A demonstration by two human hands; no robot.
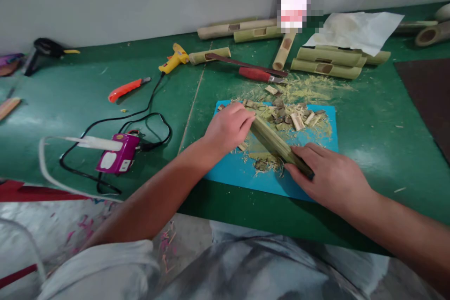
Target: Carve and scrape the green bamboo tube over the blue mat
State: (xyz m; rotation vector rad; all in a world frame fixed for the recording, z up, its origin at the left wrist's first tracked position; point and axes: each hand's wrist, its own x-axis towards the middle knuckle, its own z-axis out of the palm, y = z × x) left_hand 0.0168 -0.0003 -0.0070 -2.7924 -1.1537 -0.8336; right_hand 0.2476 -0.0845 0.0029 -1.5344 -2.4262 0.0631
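Note:
A split length of green bamboo [269, 137] slants between my two hands, above a blue mat [225, 168]. My left hand [228, 129] is closed around its far left end. My right hand [330, 176] grips the near right end, thumb below and fingers on top. A dark tip shows beside the right fingers; whether it is part of the bamboo I cannot tell. Bamboo chips [297, 121] and shavings lie on the mat behind and under the piece. Past the mat rests a red-handled knife [256, 74], beside a long thin dark blade or strip [242, 62].
Cut bamboo tubes [328, 69] lie along the back, some under white paper [355, 30]. To the left are a yellow glue gun [175, 58], an orange box cutter [126, 90] and a purple power socket [119, 152] with trailing cords. A dark board [425, 93] sits at right.

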